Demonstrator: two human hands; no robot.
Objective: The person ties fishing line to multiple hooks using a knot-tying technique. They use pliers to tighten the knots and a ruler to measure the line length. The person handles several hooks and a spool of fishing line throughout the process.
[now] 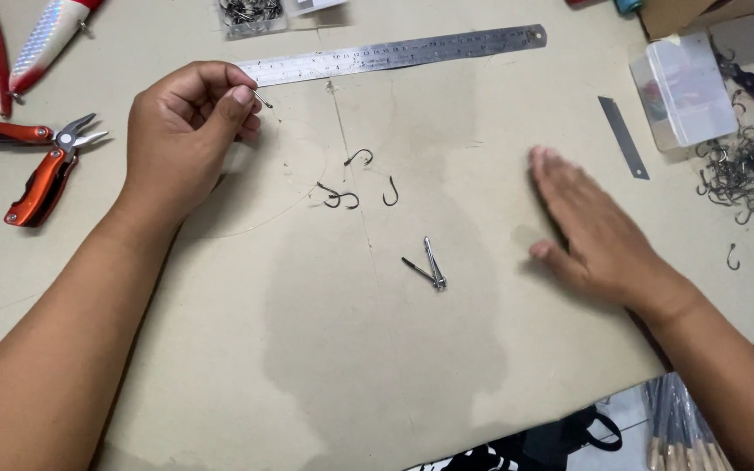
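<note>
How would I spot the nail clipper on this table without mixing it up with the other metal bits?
Start at the long steel ruler along the table's far edge and come straight toward the person, past the loose hooks. The clipper lies alone below them, between the two hands. It is silver and V-shaped with its lever swung open, whereas the hooks are dark and curved.

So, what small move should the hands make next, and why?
Probably the right hand should move left and pick up the small metal nail clipper. The left hand pinches a small dark fish hook with thin clear line trailing from it, while the right hand is open, flat and holds nothing.
</note>
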